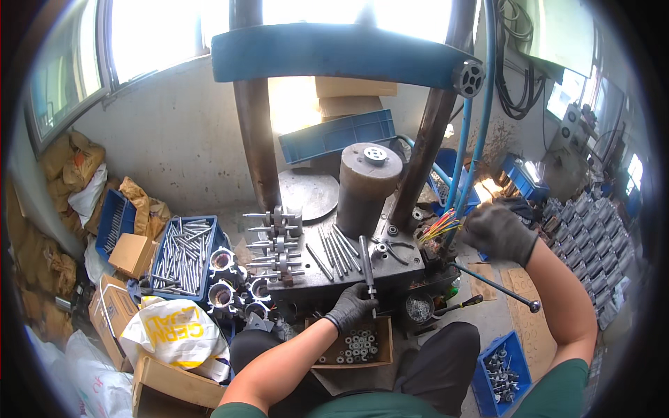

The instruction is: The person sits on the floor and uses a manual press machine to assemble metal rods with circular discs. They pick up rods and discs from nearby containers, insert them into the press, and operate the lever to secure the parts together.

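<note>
My left hand (353, 306), in a dark grey glove, is closed around the lower part of a stepped metal shaft (367, 263). The shaft stands nearly upright at the front edge of the press bed (327, 282). Several bare metal rods (336, 251) lie on the bed just left of it. My gloved right hand (500, 231) is raised at the right, beside a bundle of coloured wires (440, 226). Its fingers look curled and slightly blurred; I cannot make out what they hold. A pair of pliers (397, 252) rests on the bed between my hands.
Shafts with rotor parts (277, 244) line the bed's left side. A thick steel cylinder (369, 188) stands under the blue crossbeam (341, 52). A lever (498, 287) juts out at right. Around me are a blue bin of shafts (182, 256), a box of washers (357, 348) and a blue parts bin (500, 375).
</note>
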### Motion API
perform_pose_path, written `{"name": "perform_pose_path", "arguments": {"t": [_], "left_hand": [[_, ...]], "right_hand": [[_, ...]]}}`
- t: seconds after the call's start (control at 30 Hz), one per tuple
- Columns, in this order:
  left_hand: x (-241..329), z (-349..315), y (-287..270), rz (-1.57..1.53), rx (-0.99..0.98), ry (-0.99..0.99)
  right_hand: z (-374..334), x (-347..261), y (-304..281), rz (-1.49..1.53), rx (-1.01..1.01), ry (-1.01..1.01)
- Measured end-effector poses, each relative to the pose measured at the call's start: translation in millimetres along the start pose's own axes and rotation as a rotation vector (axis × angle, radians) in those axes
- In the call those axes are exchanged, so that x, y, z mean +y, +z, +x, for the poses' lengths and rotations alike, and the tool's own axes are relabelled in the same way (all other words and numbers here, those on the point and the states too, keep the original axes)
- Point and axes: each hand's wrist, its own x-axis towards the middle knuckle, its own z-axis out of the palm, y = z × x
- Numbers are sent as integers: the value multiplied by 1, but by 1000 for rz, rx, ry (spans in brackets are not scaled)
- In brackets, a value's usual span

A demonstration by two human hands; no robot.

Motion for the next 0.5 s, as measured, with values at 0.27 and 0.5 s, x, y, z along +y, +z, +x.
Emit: {"name": "perform_pose_path", "arguments": {"t": [0.27,0.5], "left_hand": [[84,-41,8,383,137,337],[188,29,-25,-383,53,697]], "right_hand": [[-193,-9,20,161,-58,246],[-170,-3,51,120,684,319]]}}
